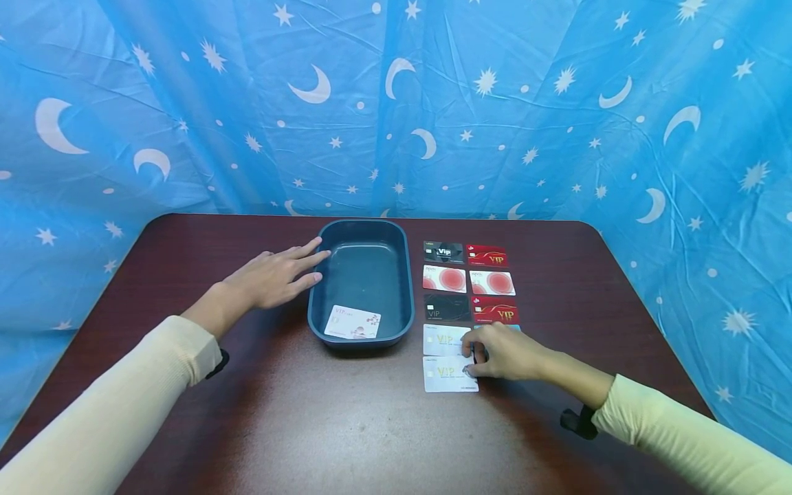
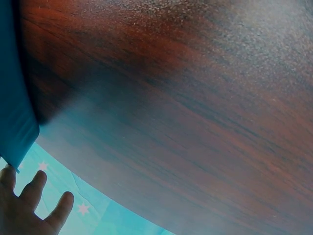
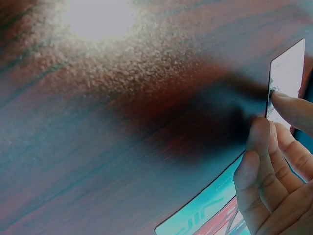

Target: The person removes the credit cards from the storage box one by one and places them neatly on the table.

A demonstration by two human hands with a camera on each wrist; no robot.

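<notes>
My right hand [image 1: 475,359] lies at the near end of a two-column grid of cards. Its curled fingers and thumb pinch the right edge of the front white VIP card [image 1: 447,375]. In the right wrist view the fingertips [image 3: 260,128] meet that white card [image 3: 287,73] at its edge. My left hand [image 1: 276,276] lies flat with straight fingers, its tips touching the left rim of a dark blue tray [image 1: 405,275]. One white and pink card [image 1: 353,322] lies inside the tray. The left wrist view catches the left hand's fingers [image 2: 29,196] beside the tray wall [image 2: 14,112].
Other cards fill the grid right of the tray: black VIP [image 1: 443,252], red VIP [image 1: 487,256], two with red circles [image 1: 444,278], a black one [image 1: 447,307], another red one [image 1: 495,311], a second white VIP [image 1: 442,339]. A blue star-print cloth [image 1: 396,103] hangs behind the dark wooden table [image 1: 309,426].
</notes>
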